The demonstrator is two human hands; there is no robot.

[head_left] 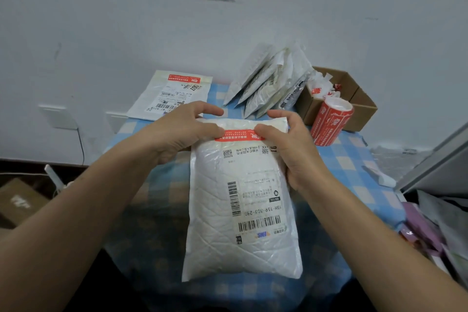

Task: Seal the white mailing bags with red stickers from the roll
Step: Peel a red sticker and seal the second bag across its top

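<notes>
White mailing bag [243, 200] lies mid-table [354, 159], label up. Red sticker [238, 134] runs across its top edge. Left hand [177, 132] grip: thumb on sticker's left end, fingers behind the edge. Right hand [296, 149] grip: pinches bag's top right corner, thumb at sticker's right end. Sticker roll [329, 124] to the right, beside cardboard box [364, 106].

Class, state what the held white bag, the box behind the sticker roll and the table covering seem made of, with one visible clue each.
The white bag: probably thin plastic film, glossy and creased. The box: brown cardboard, matt, with folded flaps. The table covering: blue-and-white check, cloth or vinyl; cannot tell which.
</notes>
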